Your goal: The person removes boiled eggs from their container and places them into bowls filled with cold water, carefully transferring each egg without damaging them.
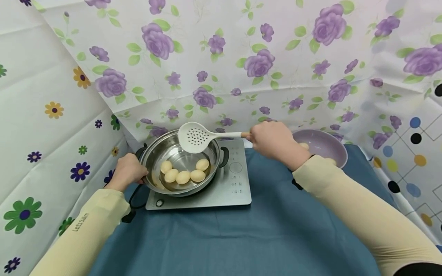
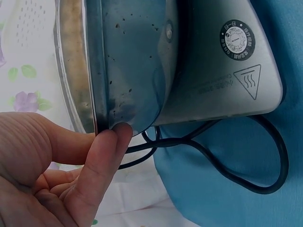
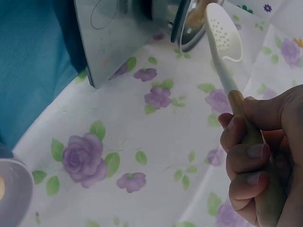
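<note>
While both forearms reach forward in pale yellow sleeves (image 1: 100,216), a surface (image 1: 221,239) draped in plain blue cloth spreads below them. On it sits a flat, silver-grey induction cooker (image 1: 238,186) with printed controls along its right side; the left wrist view shows a round dark label and a triangular heat mark on it, with a thin black cable (image 2: 284,161) looping beside its edge.

The left hand (image 1: 127,172) is at the left side of a round, shiny stainless-steel pan (image 1: 177,190) with black side handles, its fingers pinching the rim between thumb and fingertips. The pan stands on the cooker, and five pale yellow, egg-shaped pieces (image 1: 183,177) lie in a curved row along the near half of its inside.

Farther off, the right hand (image 1: 274,140) has its fingers curled around the wooden handle of a white, round-headed slotted skimmer (image 1: 207,137). The skimmer's perforated head shows across the pan's far rim, well apart from the pieces; whether it touches the rim I cannot tell.

Beyond the right forearm, a light purple round bowl (image 1: 319,143) holds more pale pieces, partly hidden. White sheeting (image 1: 238,105) printed with purple roses and green leaves hangs behind everything.
</note>
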Available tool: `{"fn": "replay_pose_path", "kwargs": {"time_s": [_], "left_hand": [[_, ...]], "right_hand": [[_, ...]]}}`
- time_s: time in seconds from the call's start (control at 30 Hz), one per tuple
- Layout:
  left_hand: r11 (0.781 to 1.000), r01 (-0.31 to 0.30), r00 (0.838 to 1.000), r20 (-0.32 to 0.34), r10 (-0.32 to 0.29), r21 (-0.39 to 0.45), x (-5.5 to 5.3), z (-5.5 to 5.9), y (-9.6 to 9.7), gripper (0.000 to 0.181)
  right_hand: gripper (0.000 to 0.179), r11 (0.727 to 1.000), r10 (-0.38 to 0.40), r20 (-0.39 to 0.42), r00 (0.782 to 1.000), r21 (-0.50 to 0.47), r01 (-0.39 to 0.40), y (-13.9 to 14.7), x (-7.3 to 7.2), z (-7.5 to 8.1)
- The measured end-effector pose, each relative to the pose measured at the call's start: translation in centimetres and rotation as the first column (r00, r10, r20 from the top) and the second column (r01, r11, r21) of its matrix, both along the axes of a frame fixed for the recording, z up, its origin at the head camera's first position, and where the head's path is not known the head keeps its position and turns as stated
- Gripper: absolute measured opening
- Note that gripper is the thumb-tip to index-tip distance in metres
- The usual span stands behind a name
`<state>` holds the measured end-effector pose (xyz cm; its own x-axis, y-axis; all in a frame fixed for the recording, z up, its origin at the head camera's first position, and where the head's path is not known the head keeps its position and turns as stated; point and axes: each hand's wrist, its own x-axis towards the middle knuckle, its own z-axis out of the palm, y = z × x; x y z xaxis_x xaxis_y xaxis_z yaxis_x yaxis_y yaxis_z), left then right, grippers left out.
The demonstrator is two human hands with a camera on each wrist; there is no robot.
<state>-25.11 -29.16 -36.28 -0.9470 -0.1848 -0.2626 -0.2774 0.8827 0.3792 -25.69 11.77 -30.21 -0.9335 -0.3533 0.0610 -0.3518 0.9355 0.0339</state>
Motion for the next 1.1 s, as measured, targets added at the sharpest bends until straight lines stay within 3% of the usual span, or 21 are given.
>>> {"fn": "replay_pose_path", "kwargs": {"time_s": [0.17,0.3,0.53,0.73,1.1], "left_hand": [[1.0,-0.005,1.0,0.003,0.005,-0.014,0.0,-0.1,-0.1,0.017],[1.0,-0.01,1.0,0.013,0.01,-0.015,0.1,-0.1,0.0,0.017],[1.0,-0.008,1.0,-0.004,0.008,-0.01,0.2,-0.2,0.0,0.017],[1.0,-0.007,1.0,0.011,0.007,-0.008,0.1,-0.1,0.0,0.016],[1.0,0.004,1.0,0.007,-0.004,-0.015,-0.1,-0.1,0.0,0.017]], "right_hand": [[0.026,0.994,0.059,-0.08,0.995,0.096,-0.051,-0.9,0.3,-0.2],[0.021,0.981,0.14,-0.156,0.978,0.155,-0.116,-1.4,0.5,-0.5],[0.014,0.953,0.271,-0.282,0.921,0.213,-0.215,-2.2,0.7,-0.8],[0.013,0.934,0.324,-0.355,0.877,0.269,-0.236,-2.3,0.5,-1.4],[0.01,0.934,0.323,-0.319,0.891,0.257,-0.246,-2.0,0.3,-1.6]]}}
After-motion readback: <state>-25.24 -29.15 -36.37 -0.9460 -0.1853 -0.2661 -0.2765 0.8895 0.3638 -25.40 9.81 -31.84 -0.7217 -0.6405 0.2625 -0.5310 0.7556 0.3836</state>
